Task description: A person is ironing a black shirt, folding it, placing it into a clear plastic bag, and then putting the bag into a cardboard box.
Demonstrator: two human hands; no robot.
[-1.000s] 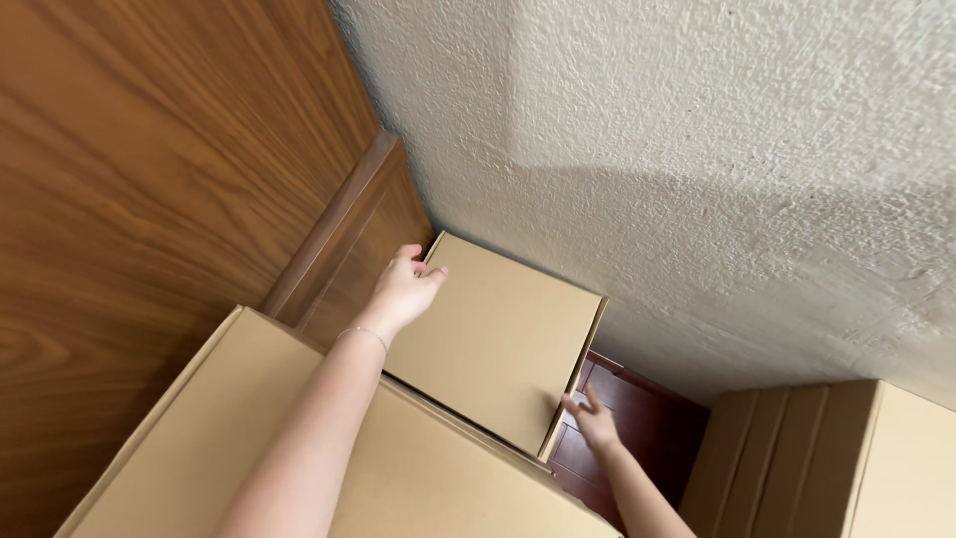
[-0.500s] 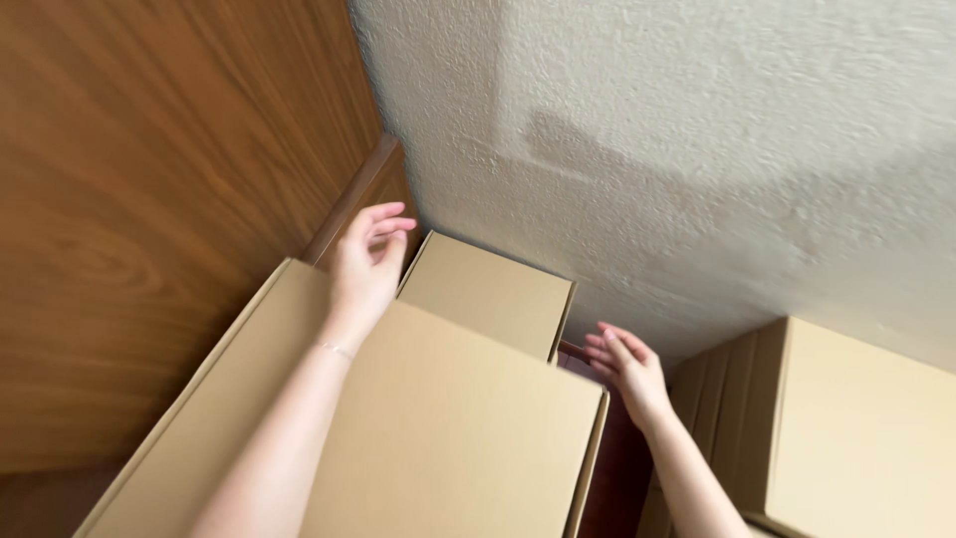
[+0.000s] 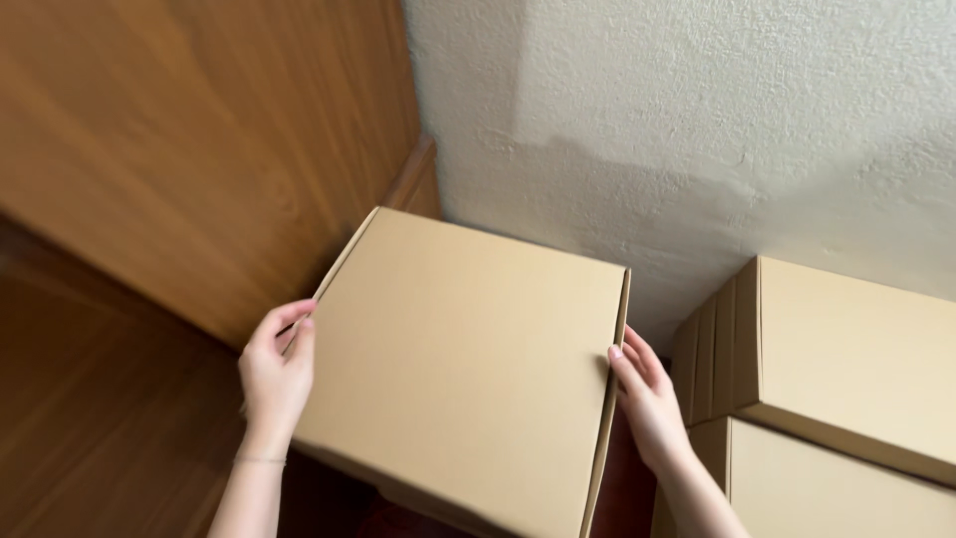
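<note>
The left hand (image 3: 274,374) lies flat against the left edge of a plain flat brown cardboard box (image 3: 463,364), fingers curled up along its side, while the right hand (image 3: 647,399) presses open-palmed against the box's right edge; the box sits gripped between the two hands, its top face tilted toward the camera. Beyond the fingertips rises a rough white plastered wall (image 3: 697,120), and left of the left hand a brown wooden panel (image 3: 199,149). Just right of the right hand stand stacked brown cardboard boxes (image 3: 846,379)
</note>
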